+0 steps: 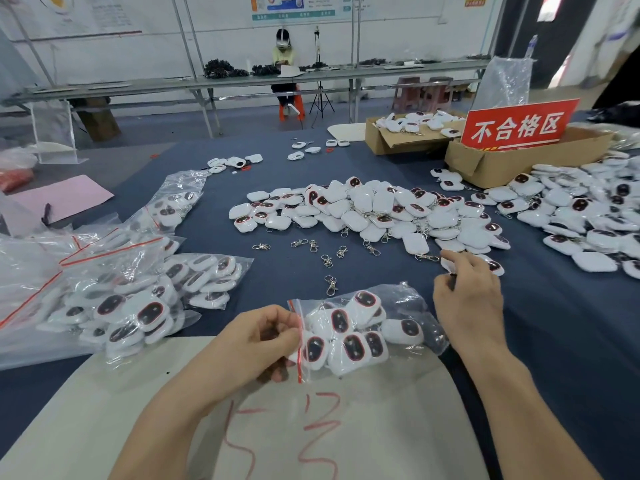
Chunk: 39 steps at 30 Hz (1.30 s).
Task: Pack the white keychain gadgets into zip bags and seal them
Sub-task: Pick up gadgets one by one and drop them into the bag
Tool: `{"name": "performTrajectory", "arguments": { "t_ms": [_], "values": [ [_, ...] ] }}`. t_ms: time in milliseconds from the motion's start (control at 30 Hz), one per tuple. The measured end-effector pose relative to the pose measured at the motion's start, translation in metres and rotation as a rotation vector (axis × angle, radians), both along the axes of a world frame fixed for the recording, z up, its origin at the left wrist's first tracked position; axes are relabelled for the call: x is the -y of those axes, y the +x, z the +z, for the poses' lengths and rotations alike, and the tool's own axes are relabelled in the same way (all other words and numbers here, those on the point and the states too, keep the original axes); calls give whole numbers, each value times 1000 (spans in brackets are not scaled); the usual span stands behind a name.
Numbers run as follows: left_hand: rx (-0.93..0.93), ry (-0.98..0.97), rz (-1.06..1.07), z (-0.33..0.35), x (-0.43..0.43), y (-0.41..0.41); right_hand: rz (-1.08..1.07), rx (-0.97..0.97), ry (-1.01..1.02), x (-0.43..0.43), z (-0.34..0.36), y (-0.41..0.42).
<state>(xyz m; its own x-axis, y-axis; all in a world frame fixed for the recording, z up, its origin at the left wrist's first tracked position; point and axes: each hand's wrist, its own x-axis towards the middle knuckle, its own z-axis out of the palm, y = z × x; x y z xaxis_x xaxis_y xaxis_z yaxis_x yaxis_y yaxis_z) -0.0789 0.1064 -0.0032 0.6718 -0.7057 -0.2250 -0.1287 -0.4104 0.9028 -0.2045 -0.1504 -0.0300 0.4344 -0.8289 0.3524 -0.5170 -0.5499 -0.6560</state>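
A clear zip bag (360, 334) with a red seal strip lies in front of me, holding several white keychain gadgets with dark oval faces. My left hand (266, 337) pinches the bag's mouth at the red strip. My right hand (467, 289) reaches to the near edge of the loose gadget pile (374, 209) in the middle of the blue table, fingers curled around a white gadget (493, 265) there. What lies under the palm is hidden.
Filled zip bags (138, 299) are stacked at my left. Loose metal clasps (330, 284) lie between the pile and the bag. Two cardboard boxes (491, 164) with a red sign stand at the back right, beside another gadget heap (588, 216). A beige board (311, 427) lies nearest me.
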Motion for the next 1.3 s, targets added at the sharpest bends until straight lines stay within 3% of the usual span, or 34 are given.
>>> {"name": "performTrajectory", "arguments": {
  "t_ms": [167,267,433,567,767,1033,1300],
  "values": [
    [-9,-24,-40,0,-1,0,-47,-181,-6,13,-2,-4],
    [-110,-126,-23,2,1,-3,-100,-258,-2,17,-1,-4],
    [-210,-234,-57,6,2,-7,-125,-171,30,19,-3,-6],
    [-119,-192,-40,5,5,-12,-162,-111,24,18,-2,-6],
    [-108,-159,9,5,6,-10,-152,-222,57,25,-1,-7],
    [-122,-148,26,6,6,-7,-154,-194,54,28,-4,-8],
    [-262,-251,88,4,7,-6,-112,-236,37,33,-6,-7]
  ]
}}
